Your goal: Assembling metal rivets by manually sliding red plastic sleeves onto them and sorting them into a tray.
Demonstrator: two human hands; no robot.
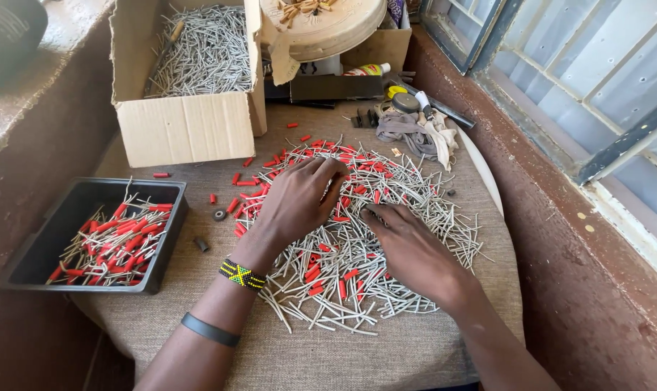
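A wide pile of thin grey metal pins (415, 217) mixed with short red sleeves (346, 274) covers the cloth-topped table (386, 347). My left hand (296, 199) rests palm down on the pile's upper middle, fingers curled among the pins; whether it holds one is hidden. My right hand (408, 246) lies on the pile just right of it, fingertips pinched on the pins near the left hand. A beaded band and a black band circle my left wrist.
A black tray (61, 224) at left holds pins with red sleeves on them. A cardboard box (187, 127) full of bare pins stands behind. Rags (415, 130), small tins and a round wooden board (328, 29) sit at the back. A window frame runs along the right.
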